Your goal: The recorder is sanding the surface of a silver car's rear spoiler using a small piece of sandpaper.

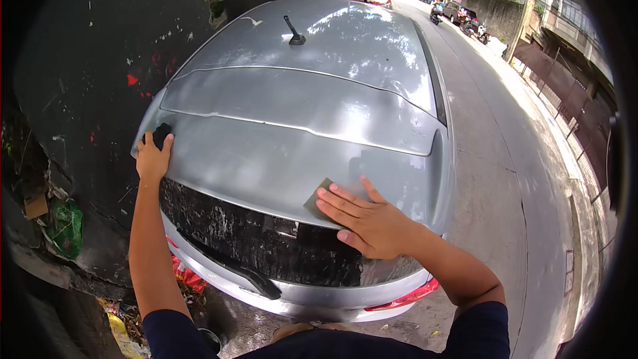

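Note:
Under the fingers of my right hand (369,219), a small olive-grey sheet (319,202), which looks like sandpaper, lies flat against the silver rear spoiler (239,154) of a car. The palm side is pressed down, close to the spoiler's rear edge and right of its middle. At the spoiler's left end, my left hand (153,157) grips a crumpled black cloth or sponge (161,135). Below the spoiler is the dark rear window (259,239), streaked with whitish residue. A hazy, dull finish covers the silver paint.
A short antenna (295,35) rises from the roof (344,45). The rear wiper (259,281) juts out below the glass. A dark, chipped wall (94,85) stands close on the left, with litter at its foot. To the right runs a street (483,124) with a motorcycle (435,14) on it.

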Motion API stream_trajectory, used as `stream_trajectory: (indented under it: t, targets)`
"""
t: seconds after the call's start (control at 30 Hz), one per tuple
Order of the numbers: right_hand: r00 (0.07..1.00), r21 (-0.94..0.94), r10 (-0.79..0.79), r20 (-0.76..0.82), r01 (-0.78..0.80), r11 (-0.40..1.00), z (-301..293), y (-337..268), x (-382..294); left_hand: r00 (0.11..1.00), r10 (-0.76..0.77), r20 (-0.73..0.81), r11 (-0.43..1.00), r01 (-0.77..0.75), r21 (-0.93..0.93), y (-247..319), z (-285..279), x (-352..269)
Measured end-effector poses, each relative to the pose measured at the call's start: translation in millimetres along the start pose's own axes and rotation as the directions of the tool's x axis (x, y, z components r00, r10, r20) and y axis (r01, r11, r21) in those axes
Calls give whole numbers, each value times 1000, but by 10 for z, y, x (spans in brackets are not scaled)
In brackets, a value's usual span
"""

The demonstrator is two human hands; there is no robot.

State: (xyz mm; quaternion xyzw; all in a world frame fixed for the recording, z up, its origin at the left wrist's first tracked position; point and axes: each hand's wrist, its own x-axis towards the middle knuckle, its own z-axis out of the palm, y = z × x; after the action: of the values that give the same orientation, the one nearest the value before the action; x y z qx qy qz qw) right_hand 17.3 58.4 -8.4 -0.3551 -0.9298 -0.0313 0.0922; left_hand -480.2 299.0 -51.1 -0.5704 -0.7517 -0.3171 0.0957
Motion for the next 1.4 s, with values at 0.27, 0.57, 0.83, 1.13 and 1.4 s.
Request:
stream_trajectory:
  t: [0.27, 0.57, 0.83, 1.13, 1.4]
  targets:
    - [981, 30, -7, 192, 2, 1000, 155, -327, 630, 974, 223, -40, 956, -227, -184, 1043, -243, -872]
    - [981, 9, 167, 95, -169, 986, 9, 34, 3, 946, 323, -24, 916, -319, -243, 1165, -518, -1384]
    - [831, -62, 505, -234, -531, 845, -17, 251, -1131, 912, 409, 27, 875, -383, -296, 2117, -605, -1870]
    - [714, -48, 596, -368, -655, 754, -128, 291, -1176, 759, 650, -28, 704, -616, -355, 3157, -709, -2354]
    - [635, 1, 587, -502, -678, 735, 128, 427, -781, 793, 610, -13, 718, -559, -414, 3305, -617, -2406]
